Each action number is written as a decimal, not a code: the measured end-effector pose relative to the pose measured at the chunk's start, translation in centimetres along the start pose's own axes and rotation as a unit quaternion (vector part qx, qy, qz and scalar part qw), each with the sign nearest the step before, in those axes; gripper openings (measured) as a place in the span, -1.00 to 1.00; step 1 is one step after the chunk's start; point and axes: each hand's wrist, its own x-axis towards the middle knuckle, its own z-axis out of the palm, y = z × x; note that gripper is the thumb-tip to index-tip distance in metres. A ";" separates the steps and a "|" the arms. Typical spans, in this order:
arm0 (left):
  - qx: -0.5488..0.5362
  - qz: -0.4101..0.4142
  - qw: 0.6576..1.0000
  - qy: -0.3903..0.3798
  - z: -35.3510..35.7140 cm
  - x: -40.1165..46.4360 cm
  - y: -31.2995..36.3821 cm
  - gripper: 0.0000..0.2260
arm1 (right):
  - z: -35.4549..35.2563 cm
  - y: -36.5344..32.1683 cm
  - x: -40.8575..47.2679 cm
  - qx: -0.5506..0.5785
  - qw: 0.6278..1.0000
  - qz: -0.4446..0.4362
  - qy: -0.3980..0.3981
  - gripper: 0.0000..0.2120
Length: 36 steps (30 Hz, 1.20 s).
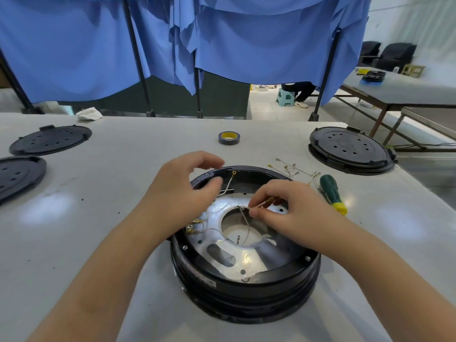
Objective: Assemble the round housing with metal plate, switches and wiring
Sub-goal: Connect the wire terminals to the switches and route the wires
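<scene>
A black round housing (244,290) sits on the white table in front of me, with a shiny metal plate (219,253) with a round centre hole lying inside it. Thin white wires with brass terminals run across the plate. My right hand (283,213) pinches one white wire (256,206) near its brass terminal, over the plate's far side. My left hand (182,193) hovers over the housing's left rim with its fingers curled near another wire (229,183); whether it holds that wire is hidden. Small brass switch terminals (195,224) sit at the plate's left edge.
Loose wires with ring terminals (291,169) and a green-and-yellow screwdriver (333,193) lie to the right of the housing. A roll of tape (229,138) stands behind it. Black round lids lie at far left (49,140), (19,174) and a stacked one at right (350,149).
</scene>
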 end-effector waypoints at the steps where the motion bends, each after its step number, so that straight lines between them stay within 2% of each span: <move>1: -0.028 0.017 0.999 -0.043 0.2 -0.2 0.8 -0.82 | 0.0 0.0 0.0 0.013 1.000 -0.006 0.013 -0.96; 3: -0.076 0.030 0.986 -0.143 1.0 -0.6 2.2 -0.87 | 0.0 0.0 0.0 0.036 0.998 -0.022 0.040 -0.97; 5: -0.095 0.027 0.978 -0.185 1.7 -0.6 2.7 -0.87 | 0.0 0.2 -0.1 0.052 0.996 -0.034 0.066 -0.97; 11: -0.164 -0.017 0.964 -0.207 2.0 0.3 2.1 -0.84 | 0.2 0.6 -0.3 0.116 0.983 -0.030 0.136 -0.95; 16: -0.181 -0.041 0.958 -0.219 2.7 0.4 1.6 -0.86 | 0.0 0.9 -0.4 0.128 0.985 -0.032 0.108 -0.95; 21: -0.138 -0.024 0.961 -0.237 3.0 0.9 1.7 -0.93 | -0.6 2.2 -1.3 0.099 0.989 0.000 0.112 -0.90; 25: -0.102 -0.021 0.963 -0.250 3.7 1.3 2.4 -0.94 | -0.1 3.2 -1.2 0.180 0.965 0.044 0.184 -0.64; 28: -0.076 -0.009 0.962 -0.261 4.2 1.5 3.4 -0.93 | 0.5 3.8 -0.9 0.238 0.947 0.083 0.201 -0.52; 33: -0.031 -0.002 0.951 -0.307 5.3 1.8 4.5 -0.84 | 0.4 3.8 -0.9 0.215 0.952 0.078 0.205 -0.49; 36: -0.033 -0.001 0.947 -0.320 6.0 1.7 4.3 -0.90 | 0.3 3.8 -0.8 0.206 0.954 0.076 0.201 -0.51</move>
